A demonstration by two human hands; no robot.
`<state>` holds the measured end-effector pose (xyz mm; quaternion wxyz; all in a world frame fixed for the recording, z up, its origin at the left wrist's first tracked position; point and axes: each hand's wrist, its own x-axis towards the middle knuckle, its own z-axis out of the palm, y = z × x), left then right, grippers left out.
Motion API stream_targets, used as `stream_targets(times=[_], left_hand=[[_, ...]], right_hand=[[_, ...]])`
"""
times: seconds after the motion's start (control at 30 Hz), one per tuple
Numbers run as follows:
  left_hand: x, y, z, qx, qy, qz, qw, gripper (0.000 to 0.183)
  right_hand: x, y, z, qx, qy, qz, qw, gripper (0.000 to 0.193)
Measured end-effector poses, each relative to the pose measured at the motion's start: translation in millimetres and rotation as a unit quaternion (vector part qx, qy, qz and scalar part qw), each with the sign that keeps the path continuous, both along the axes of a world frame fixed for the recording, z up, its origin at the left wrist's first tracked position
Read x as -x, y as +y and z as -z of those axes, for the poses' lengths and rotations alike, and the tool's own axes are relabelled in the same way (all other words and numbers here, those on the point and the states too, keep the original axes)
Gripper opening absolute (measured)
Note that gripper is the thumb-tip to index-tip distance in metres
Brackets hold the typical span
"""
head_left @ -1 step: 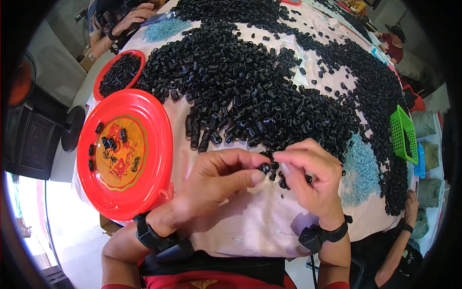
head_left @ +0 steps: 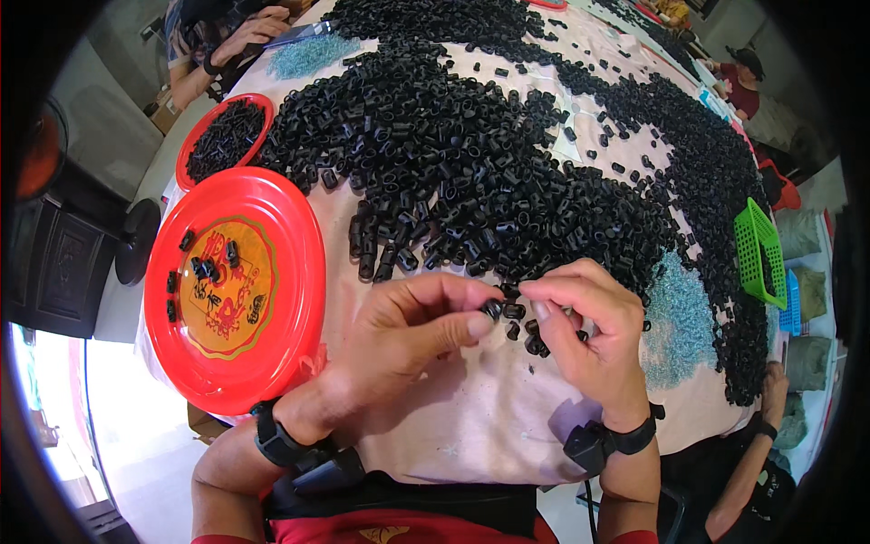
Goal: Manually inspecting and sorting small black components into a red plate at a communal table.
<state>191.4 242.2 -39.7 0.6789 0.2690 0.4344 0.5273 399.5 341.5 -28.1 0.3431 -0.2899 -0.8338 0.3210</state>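
Note:
My left hand (head_left: 412, 325) pinches a small black plastic fitting (head_left: 492, 309) between thumb and forefinger, just in front of a large heap of black fittings (head_left: 453, 154). Close by on the right, my right hand (head_left: 589, 317) is curled, thumb and forefinger near each other; what they hold, if anything, is too small to make out. Several loose black pieces (head_left: 514, 311) lie on the pale cloth (head_left: 444, 412) between and under the hands, partly hidden by the right fingers.
On the left, a red plate (head_left: 304, 272) carries a few black pieces. Behind it is a red bowl (head_left: 186, 163) of thin black parts. Clear bluish bits (head_left: 675, 317) are piled at right, near a green basket (head_left: 757, 249). Other people's arms (head_left: 770, 399) rest at the table's edges.
My hands have drawn slightly apart, the left shifting a little left with the black fitting. More of the loose pieces between them now shows. The plate and heap look unchanged.

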Motion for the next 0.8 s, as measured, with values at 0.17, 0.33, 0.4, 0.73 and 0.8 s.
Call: stream_targets(times=[0.17,0.33,0.4,0.73,0.8], left_hand=[[1,4,10,-0.04,0.042,-0.031,0.998,0.019],[2,4,7,-0.041,0.051,-0.061,0.996,0.018],[3,4,6,-0.019,0.033,-0.087,0.995,0.017],[7,3,10,-0.038,0.012,-0.09,0.995,0.016],[6,4,9,-0.029,0.019,-0.085,0.996,0.017]], right_hand=[[0,9,11,-0.126,-0.144,-0.027,0.981,0.015],[-2,10,9,-0.138,-0.175,-0.001,0.975,0.013],[-3,11,8,-0.148,-0.161,0.008,0.976,0.014],[-6,11,-6,-0.153,-0.169,-0.007,0.974,0.018],[-7,6,-17,-0.074,-0.249,-0.021,0.965,0.021]])
